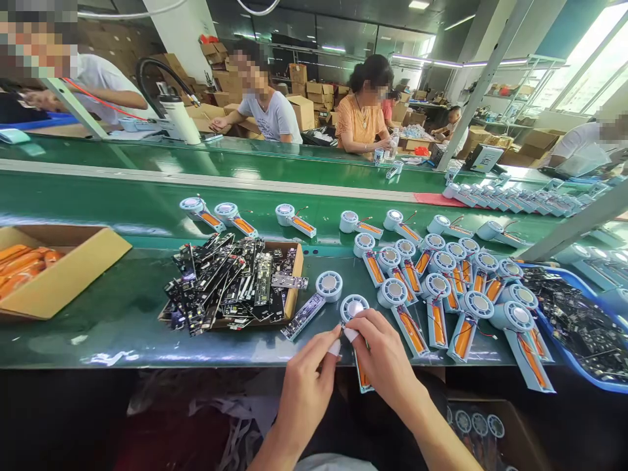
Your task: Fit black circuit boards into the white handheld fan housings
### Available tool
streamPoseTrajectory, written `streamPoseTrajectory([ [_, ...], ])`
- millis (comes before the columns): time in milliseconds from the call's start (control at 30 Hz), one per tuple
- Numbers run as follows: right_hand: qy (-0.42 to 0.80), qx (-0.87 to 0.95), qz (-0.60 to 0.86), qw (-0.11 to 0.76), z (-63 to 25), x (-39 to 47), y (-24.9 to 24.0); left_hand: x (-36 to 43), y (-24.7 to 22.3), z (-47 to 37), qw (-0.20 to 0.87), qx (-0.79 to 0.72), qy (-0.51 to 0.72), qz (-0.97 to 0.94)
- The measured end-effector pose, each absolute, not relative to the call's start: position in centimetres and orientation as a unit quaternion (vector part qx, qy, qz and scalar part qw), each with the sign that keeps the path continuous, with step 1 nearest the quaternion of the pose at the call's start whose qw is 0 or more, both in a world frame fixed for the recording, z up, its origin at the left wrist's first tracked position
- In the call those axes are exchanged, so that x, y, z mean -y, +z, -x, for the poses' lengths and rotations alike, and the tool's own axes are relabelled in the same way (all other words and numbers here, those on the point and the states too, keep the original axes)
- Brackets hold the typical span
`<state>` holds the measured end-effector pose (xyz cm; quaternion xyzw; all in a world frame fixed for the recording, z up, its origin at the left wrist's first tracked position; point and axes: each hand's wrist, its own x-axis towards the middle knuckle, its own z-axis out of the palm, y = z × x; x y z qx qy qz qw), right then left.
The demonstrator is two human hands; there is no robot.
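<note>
Both hands meet over a light-blue fan unit (354, 306) at the bench's front edge, its round head up and its handle with an orange battery toward me. My left hand (313, 366) pinches at the handle's top with thumb and forefinger; what lies between them is too small to name. My right hand (380, 350) is closed beside it, fingertips at the base of the fan head, partly hiding the handle. Just left lies another fan unit (328, 286) with a black circuit board (304, 316) along its handle.
A heaped box of black circuit boards (296, 278) stands left, beyond it a carton (73, 288) of orange batteries. Many fan units (436, 286) crowd the right, beside a blue tray (564, 360) of boards. More units line the green conveyor (147, 216). People sit across it.
</note>
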<state>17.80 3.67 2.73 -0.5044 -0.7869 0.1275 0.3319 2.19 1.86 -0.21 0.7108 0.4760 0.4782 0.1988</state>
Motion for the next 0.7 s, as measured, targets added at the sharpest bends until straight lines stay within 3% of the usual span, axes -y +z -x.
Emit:
streamPoseTrajectory([
  [100, 0.228, 0.744, 0.49, 0.393, -18.3, -4.0, 2.3, -2.4, 0.7, -1.5, 0.314, -0.47, 0.469, -0.679],
  [233, 0.308, 0.723, 0.467, 0.406, -18.8, -4.1, 2.8, -2.6, 1.4, -1.1, 0.409, -0.466, 0.436, -0.652],
  [700, 0.34, 0.658, 0.516, 0.431, -18.6, -3.3, 3.3, -2.6, 1.2, -1.6, 0.503, -0.52, 0.431, -0.539],
])
